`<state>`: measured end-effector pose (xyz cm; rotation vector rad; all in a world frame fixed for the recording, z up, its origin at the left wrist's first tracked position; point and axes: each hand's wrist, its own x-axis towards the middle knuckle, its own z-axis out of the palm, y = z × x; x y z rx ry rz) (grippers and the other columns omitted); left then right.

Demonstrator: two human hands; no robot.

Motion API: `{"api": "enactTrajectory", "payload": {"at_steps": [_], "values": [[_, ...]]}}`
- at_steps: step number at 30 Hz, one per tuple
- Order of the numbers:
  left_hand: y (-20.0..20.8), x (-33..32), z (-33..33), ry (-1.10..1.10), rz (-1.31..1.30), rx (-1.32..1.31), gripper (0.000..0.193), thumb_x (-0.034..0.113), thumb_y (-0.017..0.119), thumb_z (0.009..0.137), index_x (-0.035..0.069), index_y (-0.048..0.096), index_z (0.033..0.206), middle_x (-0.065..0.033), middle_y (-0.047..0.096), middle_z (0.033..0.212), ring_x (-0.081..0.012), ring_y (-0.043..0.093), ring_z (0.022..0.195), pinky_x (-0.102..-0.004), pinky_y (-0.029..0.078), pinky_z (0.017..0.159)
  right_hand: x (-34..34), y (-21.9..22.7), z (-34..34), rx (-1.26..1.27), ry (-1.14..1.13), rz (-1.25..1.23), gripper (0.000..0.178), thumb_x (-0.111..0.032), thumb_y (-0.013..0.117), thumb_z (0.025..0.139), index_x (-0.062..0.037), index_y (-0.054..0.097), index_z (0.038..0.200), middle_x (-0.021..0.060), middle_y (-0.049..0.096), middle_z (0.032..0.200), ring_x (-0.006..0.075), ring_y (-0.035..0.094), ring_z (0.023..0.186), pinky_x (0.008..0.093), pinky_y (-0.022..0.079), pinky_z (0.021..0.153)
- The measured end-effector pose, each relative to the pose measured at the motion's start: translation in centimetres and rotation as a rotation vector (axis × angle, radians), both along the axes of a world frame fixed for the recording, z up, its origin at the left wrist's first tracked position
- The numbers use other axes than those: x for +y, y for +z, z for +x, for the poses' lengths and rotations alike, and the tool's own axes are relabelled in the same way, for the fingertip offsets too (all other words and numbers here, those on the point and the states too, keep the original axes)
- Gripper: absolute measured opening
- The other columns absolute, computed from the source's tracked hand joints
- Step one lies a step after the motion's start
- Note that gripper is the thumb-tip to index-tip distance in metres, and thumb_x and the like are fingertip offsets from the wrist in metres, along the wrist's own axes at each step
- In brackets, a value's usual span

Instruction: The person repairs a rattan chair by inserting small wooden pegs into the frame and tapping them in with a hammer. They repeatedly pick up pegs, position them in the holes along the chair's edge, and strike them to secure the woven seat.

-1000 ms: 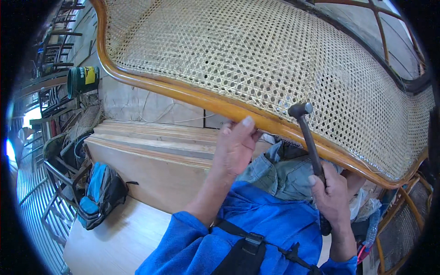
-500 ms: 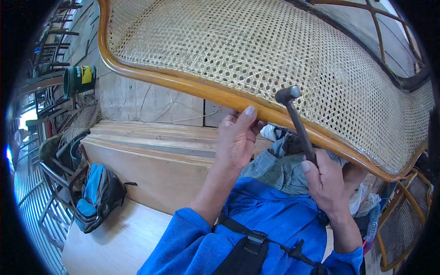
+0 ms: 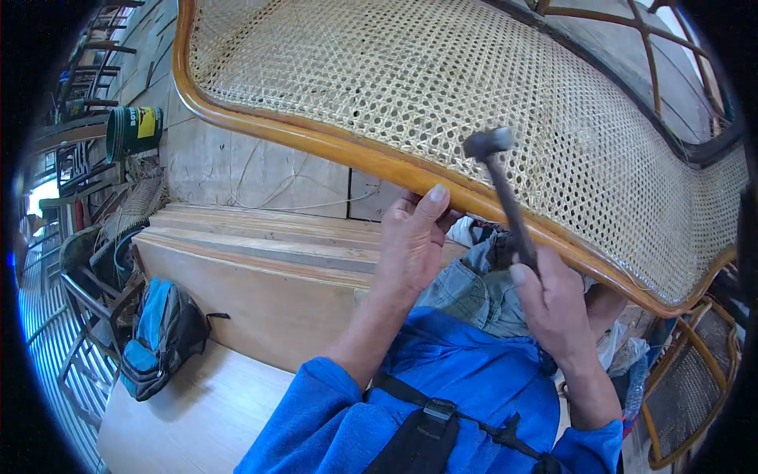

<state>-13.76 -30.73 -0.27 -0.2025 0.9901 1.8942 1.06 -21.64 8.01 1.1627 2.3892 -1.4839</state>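
While the L hand [image 3: 414, 233] pinches the wood frame [image 3: 316, 142] at its near edge, thumb on top & fingers curled under, the R hand [image 3: 553, 296] is wrapped tight round the hammer [image 3: 506, 193], thumb along the handle. Frame = glossy honey-brown, rounded, curved at the corners; cane panel [image 3: 434, 87] inside = tan open weave, rows of small holes. Hammer's dk head, a bit blurred, shows over the cane nr that same edge, R of the L thumb; can't tell if touching. Dk green bucket [image 3: 134, 133] w/ yellow patch, contents unseen; grey/blue fabric backpack [image 3: 166, 340] at far L corner of smooth pale board [image 3: 237, 419], contents hidden. L forearm slants up & R, R forearm up & L.
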Motion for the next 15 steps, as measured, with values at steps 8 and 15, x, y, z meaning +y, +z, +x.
{"api": "enactTrajectory", "payload": {"at_steps": [8,15], "values": [[0.4,0.5,0.3,-0.020,0.012,-0.036,0.026,0.016,0.060,0.087,0.009,0.052,0.111,-0.0028,0.059,0.107,-0.0176,0.056,0.099,-0.0372,0.044,0.088,1.0,0.8,4.6,0.020,-0.161,0.250,0.029,-0.027,0.052,0.089,0.0007,0.048,0.081,0.0188,0.050,0.068,0.0375,0.052,0.060,0.0401,0.041,0.056],[4.6,3.7,0.7,-0.105,0.252,0.077,0.021,0.016,0.054,0.090,0.010,0.055,0.110,-0.0045,0.059,0.108,-0.0180,0.056,0.100,-0.0390,0.043,0.092,4.7,-0.7,7.2,0.584,-0.638,0.354,0.025,-0.022,0.042,0.095,-0.0007,0.053,0.088,0.0013,0.045,0.068,0.0079,0.042,0.063,0.0238,0.037,0.059]]}}
